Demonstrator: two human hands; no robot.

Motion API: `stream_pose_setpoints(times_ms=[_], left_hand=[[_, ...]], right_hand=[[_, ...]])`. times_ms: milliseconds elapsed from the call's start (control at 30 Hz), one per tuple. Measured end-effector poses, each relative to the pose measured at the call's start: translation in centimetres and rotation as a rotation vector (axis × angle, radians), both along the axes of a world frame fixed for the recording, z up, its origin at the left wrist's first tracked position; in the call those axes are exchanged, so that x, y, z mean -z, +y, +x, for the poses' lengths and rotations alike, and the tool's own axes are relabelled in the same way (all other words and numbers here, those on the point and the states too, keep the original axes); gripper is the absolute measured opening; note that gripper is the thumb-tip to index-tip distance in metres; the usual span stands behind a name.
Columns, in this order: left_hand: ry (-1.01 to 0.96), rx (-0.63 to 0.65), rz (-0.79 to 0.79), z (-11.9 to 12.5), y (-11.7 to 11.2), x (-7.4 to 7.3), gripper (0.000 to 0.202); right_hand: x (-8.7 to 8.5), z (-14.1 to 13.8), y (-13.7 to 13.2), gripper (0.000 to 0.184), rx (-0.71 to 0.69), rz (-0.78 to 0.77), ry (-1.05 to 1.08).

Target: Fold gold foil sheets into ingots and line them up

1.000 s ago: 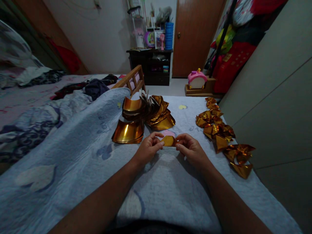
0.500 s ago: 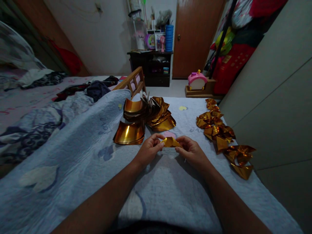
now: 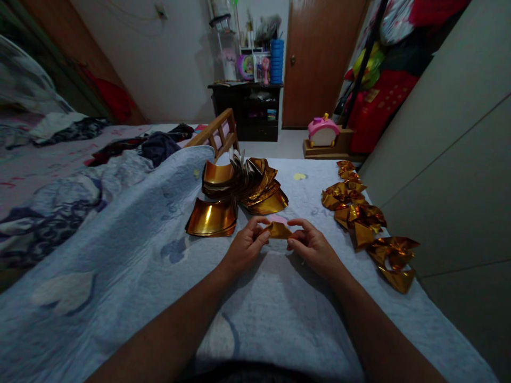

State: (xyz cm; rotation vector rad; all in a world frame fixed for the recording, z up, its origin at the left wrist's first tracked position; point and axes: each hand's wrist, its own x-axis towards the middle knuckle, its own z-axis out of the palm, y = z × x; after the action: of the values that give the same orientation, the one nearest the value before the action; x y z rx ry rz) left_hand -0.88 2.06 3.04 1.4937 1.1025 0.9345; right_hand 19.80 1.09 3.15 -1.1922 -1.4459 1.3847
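My left hand [image 3: 246,243] and my right hand [image 3: 312,244] both pinch a small folded piece of gold foil paper [image 3: 278,230] between thumb and fingers, just above the pale blue blanket [image 3: 255,308]. A fanned stack of curved gold foil sheets [image 3: 235,194] lies right behind my hands. Several folded gold foil pieces [image 3: 365,221] lie in a row along the blanket's right edge.
A grey wardrobe wall [image 3: 451,159] rises close on the right. Rumpled bedding and clothes [image 3: 80,175] cover the left. A wooden rail [image 3: 215,133] stands behind the foil stack. Farther back are a dark cabinet [image 3: 249,109], a brown door [image 3: 319,58] and a pink toy [image 3: 322,130].
My fingers have shifted on the gold piece, and it has turned slightly between my hands. The view has dropped a little. The foil stacks have not moved.
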Motion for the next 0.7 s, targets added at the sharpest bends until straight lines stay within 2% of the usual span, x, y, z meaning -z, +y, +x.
stream_pose_setpoints(times_ms=[133,367,533,700], left_hand=[[-0.009,0.009,-0.021,0.02,-0.05,-0.01,0.020],[-0.011,0.074,-0.057,0.00,-0.17,-0.25,0.023],[-0.030,0.048,0.020,0.12,-0.28,0.13,0.027],[-0.014,0.070,0.072,0.13,-0.43,-0.35,0.017]], right_hand=[[0.00,-0.13,-0.12,0.048,0.022,0.056,0.009],[-0.07,-0.11,0.03,0.028,0.037,0.035,-0.037],[-0.33,-0.12,0.08,0.027,0.022,-0.011,0.014],[-0.51,0.01,0.01,0.027,0.049,-0.057,0.059]])
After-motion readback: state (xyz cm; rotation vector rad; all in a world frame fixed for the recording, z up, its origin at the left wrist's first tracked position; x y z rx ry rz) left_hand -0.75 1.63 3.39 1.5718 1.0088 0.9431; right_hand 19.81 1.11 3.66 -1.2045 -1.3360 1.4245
